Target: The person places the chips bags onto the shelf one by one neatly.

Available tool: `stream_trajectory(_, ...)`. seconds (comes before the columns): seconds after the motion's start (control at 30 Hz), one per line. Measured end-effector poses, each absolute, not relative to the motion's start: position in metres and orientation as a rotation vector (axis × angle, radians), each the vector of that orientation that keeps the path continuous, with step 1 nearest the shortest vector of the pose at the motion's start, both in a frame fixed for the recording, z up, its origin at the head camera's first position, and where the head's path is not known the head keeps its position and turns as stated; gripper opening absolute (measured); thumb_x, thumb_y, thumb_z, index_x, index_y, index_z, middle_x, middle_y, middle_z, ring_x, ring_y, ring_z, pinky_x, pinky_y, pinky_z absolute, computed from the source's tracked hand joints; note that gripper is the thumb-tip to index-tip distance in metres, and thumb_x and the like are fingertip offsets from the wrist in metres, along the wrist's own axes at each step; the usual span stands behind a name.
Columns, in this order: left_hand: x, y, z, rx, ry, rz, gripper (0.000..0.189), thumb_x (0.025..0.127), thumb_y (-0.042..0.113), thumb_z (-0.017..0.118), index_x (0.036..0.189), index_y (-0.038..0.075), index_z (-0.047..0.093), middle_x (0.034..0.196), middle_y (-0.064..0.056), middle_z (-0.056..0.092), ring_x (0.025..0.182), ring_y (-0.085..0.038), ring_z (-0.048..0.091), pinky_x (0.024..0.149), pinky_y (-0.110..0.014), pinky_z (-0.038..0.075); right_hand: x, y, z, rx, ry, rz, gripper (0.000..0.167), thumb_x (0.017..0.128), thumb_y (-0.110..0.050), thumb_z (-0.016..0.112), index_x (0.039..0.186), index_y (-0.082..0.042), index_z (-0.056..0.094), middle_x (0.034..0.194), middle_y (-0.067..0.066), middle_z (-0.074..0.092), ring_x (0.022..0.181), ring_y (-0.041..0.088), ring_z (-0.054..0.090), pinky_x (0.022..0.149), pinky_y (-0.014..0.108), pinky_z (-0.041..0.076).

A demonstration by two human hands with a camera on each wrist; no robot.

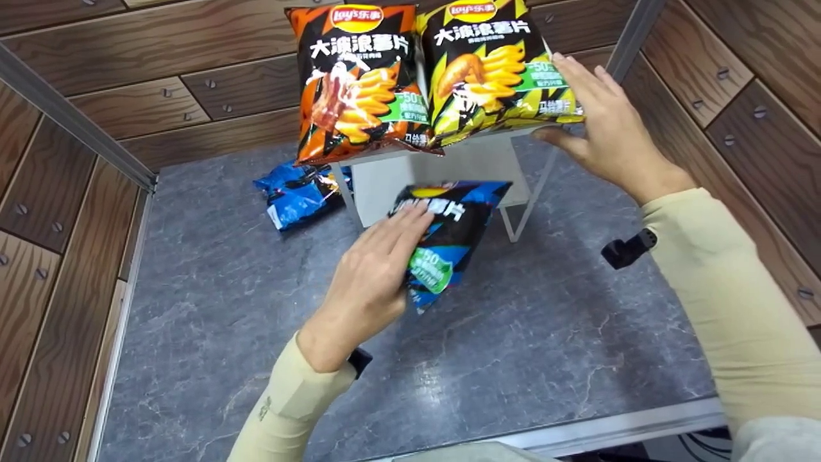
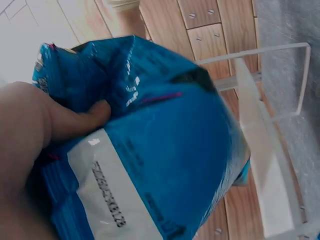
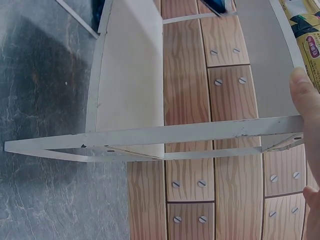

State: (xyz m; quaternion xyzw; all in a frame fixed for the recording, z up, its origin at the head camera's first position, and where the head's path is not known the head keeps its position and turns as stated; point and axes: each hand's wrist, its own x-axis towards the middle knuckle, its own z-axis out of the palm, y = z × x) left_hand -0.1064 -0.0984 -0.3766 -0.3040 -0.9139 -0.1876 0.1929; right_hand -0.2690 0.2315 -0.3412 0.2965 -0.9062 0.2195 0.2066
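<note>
My left hand (image 1: 375, 273) grips a blue and black chip bag (image 1: 465, 228) in front of a small white two-tier shelf (image 1: 385, 186). In the left wrist view the thumb presses into the blue back of the bag (image 2: 175, 135). On the shelf's top tier an orange chip bag (image 1: 311, 128) lies beside a yellow one (image 1: 449, 83). At the right end of the yellow bag, my right hand (image 1: 612, 131) rests with its fingers extended against the bag's side. Its thumb is by the shelf's top edge in the right wrist view.
Another blue chip bag (image 1: 298, 199) lies on the grey marbled table (image 1: 526, 346), left of the shelf. Wood-patterned panels (image 1: 256, 77) enclose the back and both sides. A pale edge strip (image 1: 616, 423) runs along the table front.
</note>
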Motion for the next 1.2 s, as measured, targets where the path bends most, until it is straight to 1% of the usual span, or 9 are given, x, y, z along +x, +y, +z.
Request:
stream_trajectory(0.1,-0.115,-0.091,-0.374,-0.836,-2.600,-0.433,0.073,0.079,-0.015,0.051,0.149,0.006,0.043,0.153,-0.010,0.047,0.144,-0.024,0.042,0.119,-0.041,0.035,-0.269,0.231,-0.341,0.825,-2.527,0.612,0.087,0.086,-0.025,0.077,0.157,-0.011,0.029,0.162,0.008,0.032,0.151,0.028,0.028,0.127,0.040,0.012)
stream_trajectory(0.27,-0.132,-0.082,-0.384,-0.823,-2.595,-0.273,0.066,0.085,-0.011,0.050,0.148,0.005,0.043,0.154,-0.011,0.045,0.145,-0.025,0.041,0.120,-0.044,0.033,-0.270,0.229,-0.341,0.826,-2.536,0.603,0.087,0.086,-0.026,0.076,0.157,-0.012,0.028,0.162,0.007,0.031,0.152,0.026,0.027,0.127,0.040,0.011)
stream_trajectory(0.37,-0.142,-0.074,-0.394,-0.810,-2.564,-0.208,0.063,0.085,-0.007,0.054,0.147,0.005,0.045,0.152,-0.011,0.047,0.142,-0.027,0.045,0.117,-0.046,0.036,-0.271,0.228,-0.340,0.831,-2.532,0.609,0.087,0.086,-0.026,0.076,0.157,-0.012,0.028,0.162,0.008,0.031,0.152,0.025,0.027,0.127,0.041,0.011)
stream_trajectory(0.53,-0.160,-0.058,-0.416,-0.770,-2.500,-0.145,0.064,0.083,-0.003,0.062,0.144,0.007,0.048,0.149,-0.012,0.050,0.136,-0.029,0.049,0.111,-0.046,0.043,-0.271,0.229,-0.341,0.830,-2.520,0.626,0.087,0.086,-0.025,0.077,0.157,-0.011,0.029,0.162,0.009,0.032,0.151,0.028,0.028,0.127,0.041,0.012)
stream_trajectory(0.7,-0.176,-0.041,-0.437,-0.702,-2.433,-0.164,0.063,0.083,-0.007,0.059,0.143,0.010,0.050,0.138,-0.013,0.052,0.128,-0.029,0.052,0.106,-0.042,0.047,-0.270,0.228,-0.341,0.831,-2.530,0.626,0.087,0.087,-0.026,0.076,0.157,-0.012,0.028,0.162,0.008,0.031,0.151,0.027,0.027,0.127,0.040,0.011)
stream_trajectory(0.8,-0.184,-0.032,-0.444,-0.656,-2.410,-0.172,0.062,0.084,-0.005,0.059,0.143,0.011,0.051,0.134,-0.012,0.053,0.123,-0.028,0.054,0.106,-0.041,0.047,-0.270,0.228,-0.341,0.828,-2.527,0.631,0.087,0.086,-0.026,0.076,0.157,-0.012,0.028,0.162,0.007,0.031,0.152,0.026,0.027,0.127,0.040,0.011)
stream_trajectory(0.9,-0.191,-0.023,-0.447,-0.632,-2.412,-0.160,0.062,0.086,0.002,0.065,0.145,0.013,0.049,0.136,-0.011,0.056,0.125,-0.027,0.055,0.108,-0.043,0.047,-0.270,0.228,-0.341,0.822,-2.525,0.640,0.087,0.086,-0.026,0.077,0.157,-0.013,0.029,0.162,0.007,0.032,0.152,0.026,0.027,0.127,0.040,0.011)
stream_trajectory(1.03,-0.200,-0.011,-0.449,-0.608,-2.457,-0.138,0.069,0.085,0.017,0.076,0.147,0.017,0.047,0.141,-0.008,0.056,0.130,-0.025,0.055,0.110,-0.047,0.045,-0.271,0.229,-0.341,0.822,-2.517,0.648,0.088,0.084,-0.026,0.078,0.156,-0.012,0.030,0.161,0.007,0.033,0.151,0.028,0.029,0.127,0.041,0.011)
stream_trajectory(1.2,-0.214,0.002,-0.455,-0.576,-2.576,-0.035,0.087,0.080,0.038,0.082,0.152,0.017,0.039,0.153,-0.007,0.046,0.142,-0.024,0.044,0.118,-0.049,0.034,-0.270,0.230,-0.342,0.817,-2.519,0.643,0.088,0.085,-0.025,0.078,0.157,-0.011,0.029,0.161,0.008,0.032,0.151,0.028,0.028,0.127,0.041,0.012)
